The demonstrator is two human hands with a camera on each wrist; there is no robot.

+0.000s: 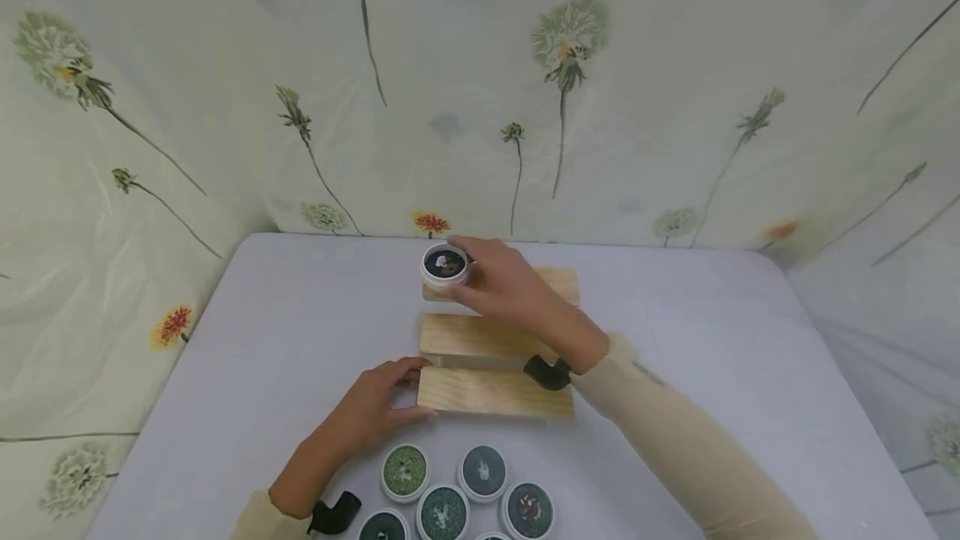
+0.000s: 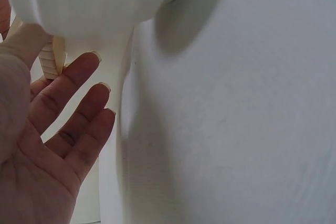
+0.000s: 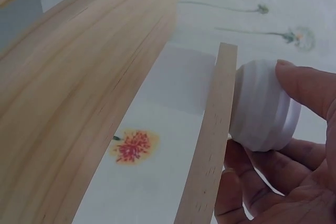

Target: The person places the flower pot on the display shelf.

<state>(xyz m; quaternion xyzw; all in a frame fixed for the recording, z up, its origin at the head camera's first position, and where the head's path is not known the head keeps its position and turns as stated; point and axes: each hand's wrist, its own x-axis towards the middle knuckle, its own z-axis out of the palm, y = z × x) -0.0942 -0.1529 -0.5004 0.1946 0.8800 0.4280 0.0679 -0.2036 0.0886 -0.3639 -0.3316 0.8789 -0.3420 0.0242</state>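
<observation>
A wooden stepped rack (image 1: 495, 391) with three pale tiers stands on the white table. My right hand (image 1: 506, 277) holds a small white round jar (image 1: 444, 263) with a dark, speckled top, thumb and fingers about its sides, at the left end of the back tier. In the right wrist view the ribbed wall of this jar (image 3: 262, 106) is right against the wooden strip (image 3: 212, 145). My left hand (image 1: 371, 407) grips the left end of the front tier between thumb and fingers. Its other fingers (image 2: 86, 135) spread loosely in the left wrist view.
In front of the rack are several similar white jars with green or dark tops, among them a green one (image 1: 405, 472) and a reddish-flecked one (image 1: 528, 510). A jar wall (image 2: 100, 3) looms close in the left wrist view. Flower-printed cloth (image 1: 465, 90) hangs behind the table (image 1: 675, 315).
</observation>
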